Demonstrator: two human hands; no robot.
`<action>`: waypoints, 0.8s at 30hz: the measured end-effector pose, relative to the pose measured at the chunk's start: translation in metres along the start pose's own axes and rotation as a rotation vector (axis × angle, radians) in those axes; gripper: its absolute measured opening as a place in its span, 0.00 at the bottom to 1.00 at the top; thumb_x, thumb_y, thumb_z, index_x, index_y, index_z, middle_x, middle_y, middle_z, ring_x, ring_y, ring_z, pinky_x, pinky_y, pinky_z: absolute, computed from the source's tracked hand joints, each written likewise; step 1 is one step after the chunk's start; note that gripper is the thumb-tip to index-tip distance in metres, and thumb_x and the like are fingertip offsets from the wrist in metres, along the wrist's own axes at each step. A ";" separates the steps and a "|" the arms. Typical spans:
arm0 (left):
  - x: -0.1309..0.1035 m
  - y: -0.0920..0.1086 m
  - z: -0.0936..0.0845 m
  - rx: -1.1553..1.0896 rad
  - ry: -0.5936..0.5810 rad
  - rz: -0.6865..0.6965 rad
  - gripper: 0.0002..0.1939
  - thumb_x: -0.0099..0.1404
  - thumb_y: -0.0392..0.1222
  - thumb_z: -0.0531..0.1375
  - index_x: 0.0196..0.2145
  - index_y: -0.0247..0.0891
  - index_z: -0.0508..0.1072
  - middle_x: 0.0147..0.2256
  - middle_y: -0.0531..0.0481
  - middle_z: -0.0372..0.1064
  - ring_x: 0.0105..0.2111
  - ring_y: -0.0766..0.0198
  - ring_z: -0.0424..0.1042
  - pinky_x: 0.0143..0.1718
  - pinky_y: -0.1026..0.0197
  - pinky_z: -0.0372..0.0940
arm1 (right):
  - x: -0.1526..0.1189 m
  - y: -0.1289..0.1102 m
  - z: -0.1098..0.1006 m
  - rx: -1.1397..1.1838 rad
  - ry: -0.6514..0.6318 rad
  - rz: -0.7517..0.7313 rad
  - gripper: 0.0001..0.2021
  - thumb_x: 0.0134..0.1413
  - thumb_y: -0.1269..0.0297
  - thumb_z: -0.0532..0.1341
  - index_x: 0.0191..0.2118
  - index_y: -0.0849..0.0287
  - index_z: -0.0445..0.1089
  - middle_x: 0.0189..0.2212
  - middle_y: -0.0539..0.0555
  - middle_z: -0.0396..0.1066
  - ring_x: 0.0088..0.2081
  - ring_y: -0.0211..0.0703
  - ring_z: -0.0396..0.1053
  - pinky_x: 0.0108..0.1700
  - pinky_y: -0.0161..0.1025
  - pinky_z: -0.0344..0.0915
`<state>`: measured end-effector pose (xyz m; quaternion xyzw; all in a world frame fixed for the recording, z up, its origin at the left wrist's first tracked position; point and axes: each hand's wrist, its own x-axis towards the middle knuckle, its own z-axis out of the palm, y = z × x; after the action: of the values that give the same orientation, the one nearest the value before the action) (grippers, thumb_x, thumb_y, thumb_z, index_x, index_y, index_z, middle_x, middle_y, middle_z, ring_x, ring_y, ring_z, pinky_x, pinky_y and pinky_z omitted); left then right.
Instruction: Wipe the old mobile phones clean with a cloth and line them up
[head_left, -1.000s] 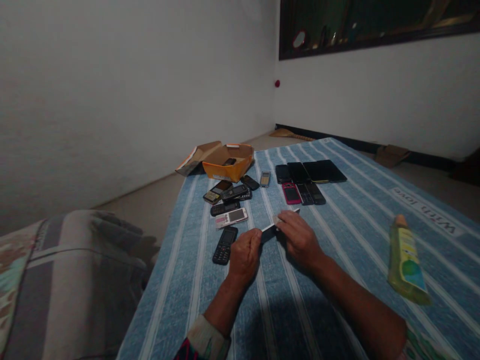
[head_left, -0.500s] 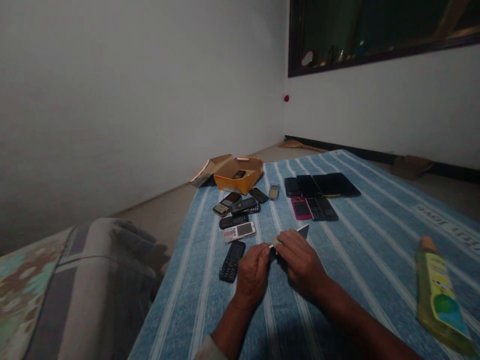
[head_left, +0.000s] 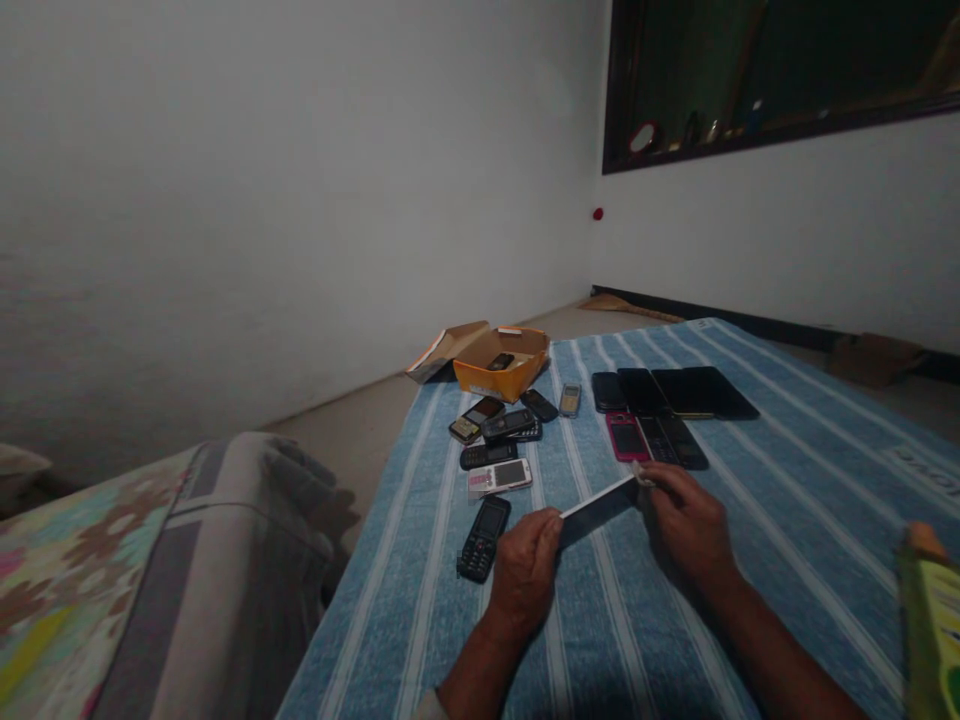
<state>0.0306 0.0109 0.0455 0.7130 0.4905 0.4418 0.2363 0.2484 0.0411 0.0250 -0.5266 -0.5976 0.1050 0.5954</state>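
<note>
left hand (head_left: pixel 525 565) pinches the near left end of a flat dark pale-edged slab (head_left: pixel 598 512) (phone, i guess) above the blue white-striped cloth (head_left: pixel 592 640), probably to steady it; right hand (head_left: pixel 691 525) pinches a small off-white wad (head_left: pixel 640 473) at its far right end.

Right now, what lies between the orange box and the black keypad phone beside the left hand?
In the head view, a white-and-pink phone and several dark phones, some overlapping.
</note>
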 end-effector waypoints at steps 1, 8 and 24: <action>0.000 0.001 0.000 -0.004 -0.003 -0.014 0.19 0.70 0.47 0.48 0.32 0.36 0.74 0.28 0.47 0.72 0.30 0.62 0.72 0.34 0.62 0.65 | 0.000 -0.001 0.000 0.031 0.008 0.070 0.09 0.53 0.66 0.57 0.34 0.57 0.75 0.36 0.56 0.76 0.39 0.47 0.74 0.45 0.44 0.71; -0.001 0.005 0.000 -0.023 -0.015 -0.059 0.21 0.70 0.48 0.47 0.31 0.36 0.73 0.26 0.49 0.69 0.26 0.64 0.68 0.30 0.64 0.62 | -0.002 -0.009 0.007 0.130 0.024 0.418 0.14 0.48 0.57 0.62 0.37 0.60 0.77 0.33 0.56 0.77 0.35 0.50 0.74 0.41 0.44 0.69; -0.002 -0.001 0.002 -0.056 0.001 -0.121 0.19 0.69 0.49 0.48 0.33 0.37 0.74 0.26 0.49 0.71 0.27 0.62 0.70 0.30 0.63 0.63 | -0.002 -0.004 0.014 0.147 -0.036 0.471 0.14 0.40 0.55 0.63 0.30 0.60 0.77 0.31 0.58 0.78 0.34 0.55 0.75 0.41 0.48 0.70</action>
<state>0.0319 0.0095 0.0428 0.6749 0.5203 0.4406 0.2822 0.2343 0.0448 0.0227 -0.6045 -0.4598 0.2935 0.5805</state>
